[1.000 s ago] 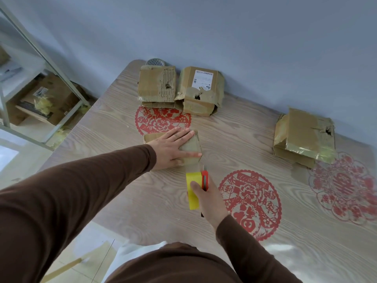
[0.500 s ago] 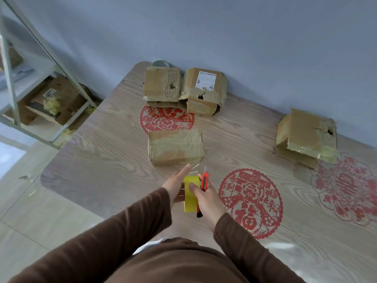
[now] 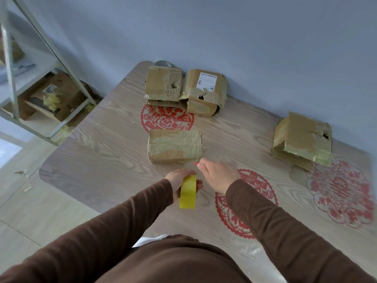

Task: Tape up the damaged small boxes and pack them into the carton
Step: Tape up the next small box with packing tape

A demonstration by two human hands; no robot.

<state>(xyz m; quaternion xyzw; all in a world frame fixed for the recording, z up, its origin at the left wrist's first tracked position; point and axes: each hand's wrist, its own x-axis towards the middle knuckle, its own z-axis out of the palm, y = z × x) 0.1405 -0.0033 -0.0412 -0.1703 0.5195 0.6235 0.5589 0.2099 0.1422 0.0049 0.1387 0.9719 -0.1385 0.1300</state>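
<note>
A taped small box lies on the wooden table, just beyond my hands. My left hand grips a yellow tape roll above the table's near edge. Beside it, my right hand is curled round a red cutter; only the cutter's tip shows, and it is blurred. Two torn small boxes sit at the back against the wall. A third damaged box rests at the right.
Red paper-cut decorations lie flat on the tabletop. A metal shelf frame stands at the left, with a brown carton and yellow scraps under it on the floor. A grey wall runs behind the table.
My left hand left the middle box and took the yellow tape roll from my right hand. The right hand moved slightly right, keeping the red cutter.
</note>
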